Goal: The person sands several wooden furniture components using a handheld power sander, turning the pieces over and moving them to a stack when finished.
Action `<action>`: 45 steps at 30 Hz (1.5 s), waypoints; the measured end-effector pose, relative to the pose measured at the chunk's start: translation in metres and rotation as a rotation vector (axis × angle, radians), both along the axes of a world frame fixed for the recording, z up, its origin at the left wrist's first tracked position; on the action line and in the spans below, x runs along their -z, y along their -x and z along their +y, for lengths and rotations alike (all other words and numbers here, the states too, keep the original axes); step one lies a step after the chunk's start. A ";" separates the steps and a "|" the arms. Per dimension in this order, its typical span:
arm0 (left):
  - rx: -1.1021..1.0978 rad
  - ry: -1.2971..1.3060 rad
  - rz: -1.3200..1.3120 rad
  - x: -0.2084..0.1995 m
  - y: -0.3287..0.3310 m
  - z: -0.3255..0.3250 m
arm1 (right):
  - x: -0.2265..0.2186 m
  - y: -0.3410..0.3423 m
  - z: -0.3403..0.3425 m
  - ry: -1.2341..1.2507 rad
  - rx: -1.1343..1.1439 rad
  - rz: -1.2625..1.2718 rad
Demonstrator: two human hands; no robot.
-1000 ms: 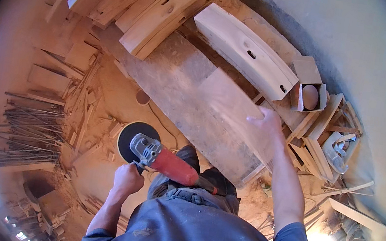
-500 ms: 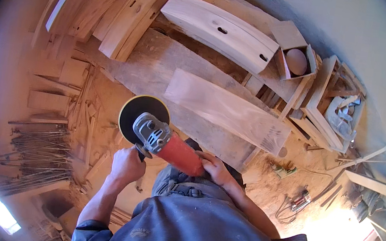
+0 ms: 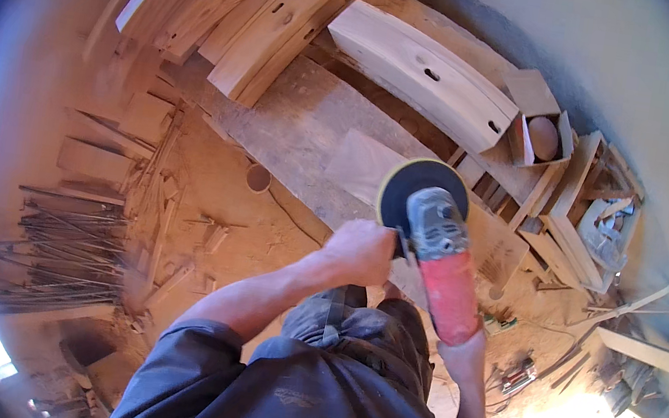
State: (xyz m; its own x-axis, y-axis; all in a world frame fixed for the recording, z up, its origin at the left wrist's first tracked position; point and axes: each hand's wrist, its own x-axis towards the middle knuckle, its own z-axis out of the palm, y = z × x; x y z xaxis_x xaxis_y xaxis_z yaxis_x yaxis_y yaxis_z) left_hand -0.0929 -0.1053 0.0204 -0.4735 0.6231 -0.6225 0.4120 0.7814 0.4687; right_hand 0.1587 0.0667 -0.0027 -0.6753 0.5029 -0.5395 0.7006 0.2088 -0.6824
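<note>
With both hands I hold a red and grey angle grinder that carries a round, dark sanding disc with a yellow rim. My left hand is closed round its side handle. At the rear of the red body, my right hand grips the tool, its fingers partly hidden. The disc covers the middle of a smooth, pale board lying on the workbench. Whether the disc touches the board cannot be told from here.
Behind the board lies a thick pale beam with slots. Curved wooden pieces are stacked at the far left. A box of round discs stands far right. Metal clamps lie at left; power tools rest on the dusty floor at right.
Both hands have swung the grinder to the right, from beside the board's left end to over its middle. My left arm now reaches across in front of me. The view has shifted slightly.
</note>
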 end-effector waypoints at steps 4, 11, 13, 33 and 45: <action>0.015 -0.105 0.019 0.023 0.010 0.015 | -0.005 0.005 0.009 0.040 0.046 -0.034; -0.128 0.004 0.144 0.019 0.055 -0.034 | 0.004 0.066 -0.043 0.026 -0.065 -0.061; -0.178 0.041 0.188 0.018 0.066 -0.048 | 0.001 0.087 -0.054 0.009 -0.111 -0.073; 0.075 -0.047 0.156 0.029 -0.033 0.081 | -0.001 -0.054 0.010 0.016 0.194 -0.206; 0.182 -0.250 0.073 0.033 -0.105 0.167 | -0.011 -0.131 0.062 0.079 0.439 -0.283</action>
State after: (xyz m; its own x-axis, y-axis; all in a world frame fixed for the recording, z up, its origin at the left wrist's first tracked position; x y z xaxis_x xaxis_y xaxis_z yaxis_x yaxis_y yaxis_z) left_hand 0.0116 0.0615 -0.0130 -0.3778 0.8312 -0.4079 0.5743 0.5559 0.6009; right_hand 0.2897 0.1283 0.0082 -0.2325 0.6562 -0.7179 0.8694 -0.1906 -0.4558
